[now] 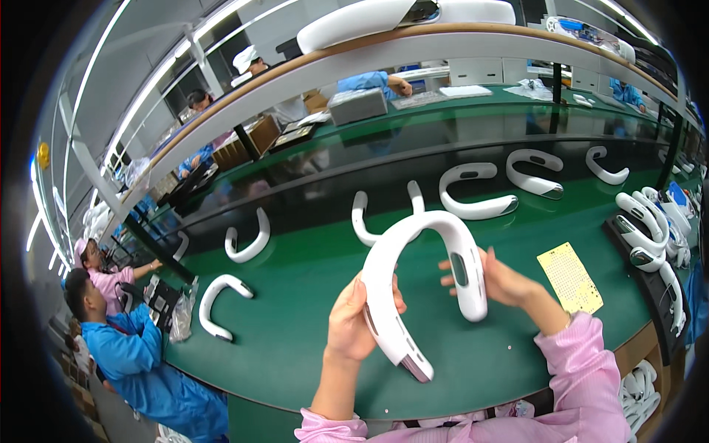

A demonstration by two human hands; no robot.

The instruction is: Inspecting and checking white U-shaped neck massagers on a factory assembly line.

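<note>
A white U-shaped neck fan [399,240] is raised over the green work surface, its curve away from me and its two ends toward me. My left hand [353,319] is wrapped around its left arm, thumb in front and fingers behind. On the other side, my right hand [506,279] is at the right arm of the fan, beside a dark oval inset. The right fingers pass behind that arm and their tips show inside the U; the fan hides part of them. Behind the held fan, another white neck fan [360,218] lies on the conveyor belt.
More neck fans lie around: one [210,306] at left, others [476,210] along the belt. A yellow perforated sheet [570,277] is at right, near a black tray [628,258] with several fans. A shelf [473,37] crosses above. A blue-clothed co-worker [140,354] sits at left.
</note>
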